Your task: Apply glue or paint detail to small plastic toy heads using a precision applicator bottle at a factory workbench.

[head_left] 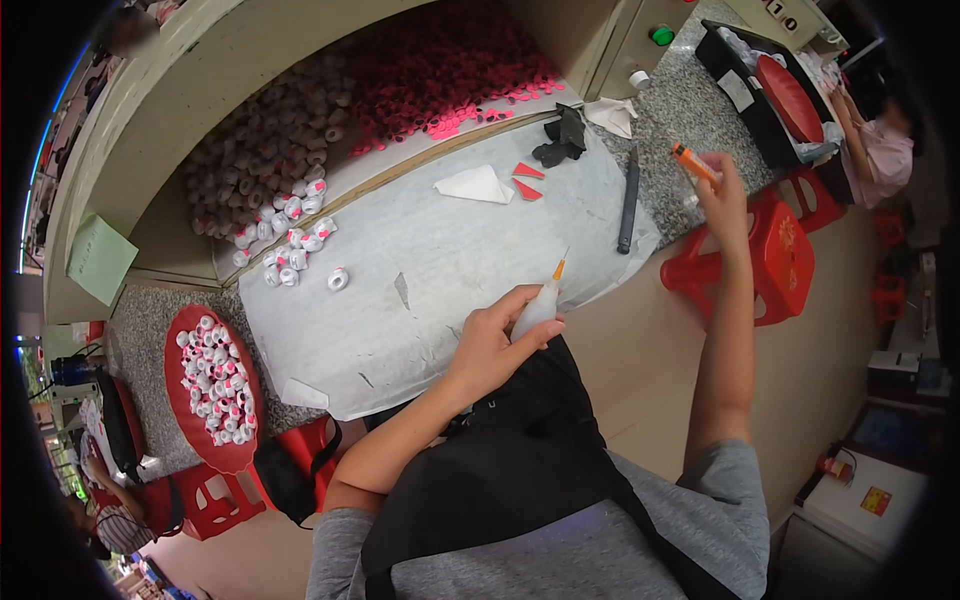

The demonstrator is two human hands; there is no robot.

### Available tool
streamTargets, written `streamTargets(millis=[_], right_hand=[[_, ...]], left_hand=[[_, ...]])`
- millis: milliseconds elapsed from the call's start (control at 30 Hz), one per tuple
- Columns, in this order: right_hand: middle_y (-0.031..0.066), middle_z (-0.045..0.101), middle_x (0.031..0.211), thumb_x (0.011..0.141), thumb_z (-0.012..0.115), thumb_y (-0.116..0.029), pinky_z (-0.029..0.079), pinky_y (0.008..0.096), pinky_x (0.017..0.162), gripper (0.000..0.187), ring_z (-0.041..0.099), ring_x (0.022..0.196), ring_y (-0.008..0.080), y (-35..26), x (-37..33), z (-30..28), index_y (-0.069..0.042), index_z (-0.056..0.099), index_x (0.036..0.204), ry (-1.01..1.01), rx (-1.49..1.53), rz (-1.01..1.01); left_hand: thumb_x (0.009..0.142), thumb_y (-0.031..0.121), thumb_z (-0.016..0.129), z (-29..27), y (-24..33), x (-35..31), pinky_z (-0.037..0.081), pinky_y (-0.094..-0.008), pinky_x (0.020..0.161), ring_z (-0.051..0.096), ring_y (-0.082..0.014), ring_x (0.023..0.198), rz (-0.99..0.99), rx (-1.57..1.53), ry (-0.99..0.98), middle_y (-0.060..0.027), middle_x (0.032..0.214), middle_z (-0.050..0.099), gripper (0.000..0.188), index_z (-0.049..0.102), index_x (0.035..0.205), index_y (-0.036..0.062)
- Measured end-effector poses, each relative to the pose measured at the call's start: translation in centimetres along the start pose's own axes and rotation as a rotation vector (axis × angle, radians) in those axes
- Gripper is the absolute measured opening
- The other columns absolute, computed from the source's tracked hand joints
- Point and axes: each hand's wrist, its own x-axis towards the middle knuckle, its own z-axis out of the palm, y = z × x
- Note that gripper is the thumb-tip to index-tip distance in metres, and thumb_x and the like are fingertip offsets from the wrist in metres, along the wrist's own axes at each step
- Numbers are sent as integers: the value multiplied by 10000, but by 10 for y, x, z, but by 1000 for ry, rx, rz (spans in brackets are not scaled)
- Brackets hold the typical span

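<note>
Speckled grey worktop (665,115) is running under whitish sheet (350,340). White pink-spotted pieces (291,258) are lying on sheet's left part; white paper scrap (475,185), red scraps (526,190), black scraps (568,135) are resting near far edge; dark slim tool (629,200) is lying toward right end. Red oval tray (230,459), black crate (765,126) are standing on worktop.
</note>
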Motion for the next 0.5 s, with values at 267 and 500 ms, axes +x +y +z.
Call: streamTargets(millis=[267,500], right_hand=[[119,511,862,746,445,-63,449,231,519,207,525,678,164,-81,-164,11,-34,353,929,-179,1221,484],[51,431,615,789,341,-239,280,171,359,226,364,461,69,-61,-191,32,-42,375,895,-188,1011,514]], left_hand=[[736,128,555,31,-16,5,434,-202,571,532,-83,645,50,228,-126,-57,766,580,306,475,1012,24],[704,197,591,54,-34,3,420,-236,502,549,-155,528,179,495,-147,-85,681,574,298,504,934,29]])
